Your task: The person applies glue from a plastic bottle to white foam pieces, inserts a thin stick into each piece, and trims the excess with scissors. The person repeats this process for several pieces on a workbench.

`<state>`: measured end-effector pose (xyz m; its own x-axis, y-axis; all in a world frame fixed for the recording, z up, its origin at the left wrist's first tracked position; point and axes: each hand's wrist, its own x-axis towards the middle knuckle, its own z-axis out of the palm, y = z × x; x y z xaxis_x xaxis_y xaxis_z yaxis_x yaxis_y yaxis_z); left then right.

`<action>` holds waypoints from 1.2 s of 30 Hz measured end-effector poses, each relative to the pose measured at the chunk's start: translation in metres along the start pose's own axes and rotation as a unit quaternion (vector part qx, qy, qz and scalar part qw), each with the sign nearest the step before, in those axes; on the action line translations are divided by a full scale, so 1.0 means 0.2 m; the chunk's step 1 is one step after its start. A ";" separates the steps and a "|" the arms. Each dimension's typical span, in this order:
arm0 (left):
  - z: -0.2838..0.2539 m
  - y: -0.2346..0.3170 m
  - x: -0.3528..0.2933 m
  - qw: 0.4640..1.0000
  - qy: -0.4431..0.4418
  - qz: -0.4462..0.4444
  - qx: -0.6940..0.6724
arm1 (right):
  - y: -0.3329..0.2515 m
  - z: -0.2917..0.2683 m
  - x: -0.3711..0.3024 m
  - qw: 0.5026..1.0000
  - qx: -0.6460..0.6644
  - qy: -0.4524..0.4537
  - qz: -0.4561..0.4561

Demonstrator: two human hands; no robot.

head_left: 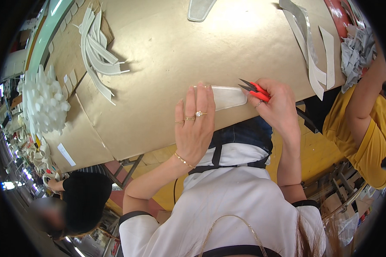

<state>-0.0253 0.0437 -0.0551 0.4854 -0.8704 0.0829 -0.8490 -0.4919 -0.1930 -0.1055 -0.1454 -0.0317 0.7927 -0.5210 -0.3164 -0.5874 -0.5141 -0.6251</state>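
Observation:
Flat on the table near its front edge lies a pale, tapered fabric piece (229, 97) with a stitched-looking border. My left hand (196, 122) rests on its left part, fingers stretched out and flat, covering that end. Red-handled thread snips (259, 93) are in my right hand (278, 105), fingers wrapped round the handles. The dark blades point left, just above the right end of the piece. A similar pale piece (200, 9) lies at the far edge of the view.
A bundle of pale strips (99, 51) lies at the far left, beside a cluster of white translucent pointed pieces (45, 103). Long grey-white strips (306, 47) and crumpled grey fabric (357, 53) are on the right. A person in yellow (360, 132) is close at right; another in black (88, 192) at lower left.

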 end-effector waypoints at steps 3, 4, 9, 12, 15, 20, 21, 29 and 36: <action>0.00 -0.01 0.01 1.000 -0.004 -0.008 -0.025 | 0.00 0.00 0.00 1.000 -0.010 0.000 -0.010; -0.01 -0.01 0.01 1.000 0.001 -0.004 -0.026 | 0.00 0.00 0.00 1.000 -0.014 -0.004 -0.005; -0.03 -0.02 0.04 0.978 -0.015 -0.089 -0.186 | -0.01 -0.01 0.00 1.000 -0.020 -0.010 -0.014; -0.04 0.05 0.06 0.982 0.010 -0.097 -0.159 | -0.01 -0.01 0.01 1.000 -0.019 -0.011 -0.010; -0.04 0.10 0.05 0.975 0.000 -0.077 -0.208 | -0.01 0.00 0.01 1.000 -0.011 -0.004 -0.017; -0.02 0.12 0.06 0.968 -0.045 -0.049 -0.243 | 0.00 0.00 0.01 1.000 -0.011 0.001 -0.020; -0.02 0.11 0.06 0.967 -0.044 -0.054 -0.244 | 0.00 0.00 0.01 1.000 -0.013 0.003 -0.023; -0.09 0.01 0.07 0.972 -0.014 -0.124 -0.200 | -0.02 0.00 -0.02 0.999 -0.017 0.034 -0.013; -0.01 0.05 0.16 0.950 -0.006 0.074 -0.302 | -0.03 -0.06 -0.08 0.996 0.020 0.013 0.091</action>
<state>-0.0182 0.0113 -0.0514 0.3504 -0.9326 0.0862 -0.8714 -0.2909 0.3949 -0.1174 -0.1414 -0.0151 0.6682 -0.6214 -0.4091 -0.7142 -0.3819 -0.5866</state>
